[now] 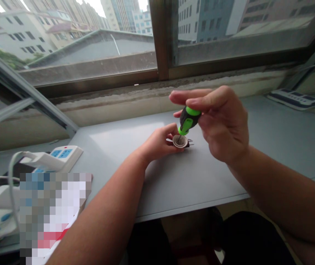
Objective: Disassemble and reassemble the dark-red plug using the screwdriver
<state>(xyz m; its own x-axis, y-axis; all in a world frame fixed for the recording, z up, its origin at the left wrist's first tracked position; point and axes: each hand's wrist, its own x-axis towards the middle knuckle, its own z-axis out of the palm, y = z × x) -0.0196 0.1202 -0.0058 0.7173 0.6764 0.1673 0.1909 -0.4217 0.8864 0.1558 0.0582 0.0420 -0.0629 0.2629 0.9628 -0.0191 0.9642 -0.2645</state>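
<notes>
My right hand [215, 123] holds a green-and-black screwdriver [189, 119] upright between thumb and fingers, above the desk. Its thin metal shaft points down into the pale round face of a small electrical plug [179, 141]. My left hand [157, 141] grips that plug by its dark body, and metal prongs stick out to the right of it. The fingers of my left hand hide part of the plug's rim. The screwdriver's tip is hidden where it meets the plug's face.
The grey desk [124, 147] runs along a window [91, 44] with a metal frame. A white power strip [63, 158] and white cables lie at the left, beside a pixelated item [52, 217]. Another power strip [293, 99] sits at the far right.
</notes>
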